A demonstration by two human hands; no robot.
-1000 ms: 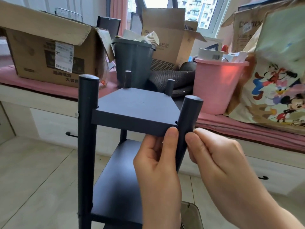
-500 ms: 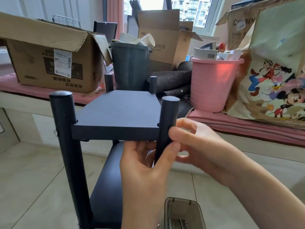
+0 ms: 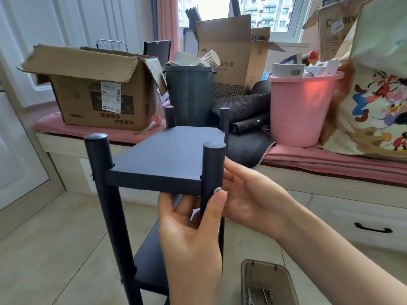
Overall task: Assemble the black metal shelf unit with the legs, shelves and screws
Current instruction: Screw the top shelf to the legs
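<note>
The black shelf unit (image 3: 163,164) stands upright on the floor, long axis vertical: four legs and two shelves visible. Two hands: the left hand (image 3: 191,234) grips the near right leg (image 3: 211,177), thumb by a silver screw (image 3: 218,189); the right hand (image 3: 253,194) lies behind it, fingers relaxed. Since half a second ago, the unit sits farther right and the screw shows.

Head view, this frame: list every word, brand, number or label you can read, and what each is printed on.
"AOC": tall cardboard box by the window.
"Case", under Chinese characters: the same box.
"EA1652" and a partly cut-off brand word: cardboard box at upper right.
Shipping label on the open cardboard box: too small to read.
Bold Chinese characters on the same open box: not reliably readable.
Barcode sticker in the pink bucket: unreadable.
</note>
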